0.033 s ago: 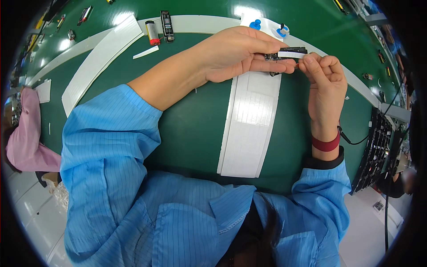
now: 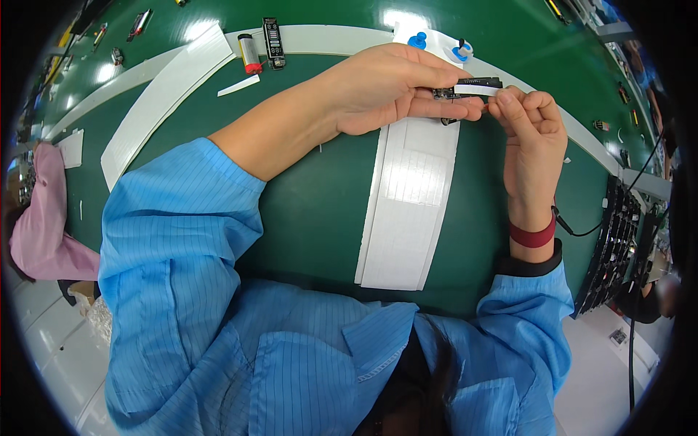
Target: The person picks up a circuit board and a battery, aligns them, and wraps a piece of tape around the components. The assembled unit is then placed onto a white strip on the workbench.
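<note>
My left hand (image 2: 385, 83) reaches in from the left and grips a small black circuit board (image 2: 443, 94) between thumb and fingers. A narrow white strip (image 2: 476, 90) lies along a black part (image 2: 483, 81) of the board and runs toward my right hand (image 2: 534, 127). The right thumb and forefinger are pinched together beside the board's end. A tiny reddish bit shows at their tips, too small to make out. Both hands are above the far end of a stack of white sheets (image 2: 407, 211).
Beyond the left forearm lie a silver battery cell (image 2: 249, 54) with a red end, a black circuit board (image 2: 273, 43) and a white strip (image 2: 238, 86). Blue-capped bottles (image 2: 462, 51) stand past my hands. Black trays (image 2: 614, 243) stand at right. A pink sleeve (image 2: 47, 218) shows at left.
</note>
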`<action>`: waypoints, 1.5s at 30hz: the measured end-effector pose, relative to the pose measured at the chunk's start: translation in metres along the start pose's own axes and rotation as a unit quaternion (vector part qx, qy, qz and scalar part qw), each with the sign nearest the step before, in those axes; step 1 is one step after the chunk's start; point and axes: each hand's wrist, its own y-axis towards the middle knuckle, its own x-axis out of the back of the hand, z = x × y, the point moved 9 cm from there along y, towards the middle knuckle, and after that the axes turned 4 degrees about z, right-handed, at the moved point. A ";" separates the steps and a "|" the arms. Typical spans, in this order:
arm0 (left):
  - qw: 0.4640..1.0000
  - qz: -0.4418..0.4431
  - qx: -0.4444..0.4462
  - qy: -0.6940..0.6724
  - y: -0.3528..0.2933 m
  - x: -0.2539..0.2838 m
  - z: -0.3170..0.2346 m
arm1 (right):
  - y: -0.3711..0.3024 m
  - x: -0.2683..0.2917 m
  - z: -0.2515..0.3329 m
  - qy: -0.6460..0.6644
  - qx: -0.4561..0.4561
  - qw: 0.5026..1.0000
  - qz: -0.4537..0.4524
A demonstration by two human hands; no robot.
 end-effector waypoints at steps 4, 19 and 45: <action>1.000 0.006 -0.006 0.002 -0.001 -0.003 -0.002 | 0.000 0.003 -0.003 0.028 -0.018 0.999 -0.006; 1.000 -0.002 0.005 0.019 -0.001 -0.005 -0.003 | -0.002 -0.002 0.006 -0.038 0.033 0.999 -0.003; 0.980 0.120 0.136 0.084 -0.012 -0.028 -0.004 | 0.003 -0.030 0.030 -0.054 -0.049 0.984 0.160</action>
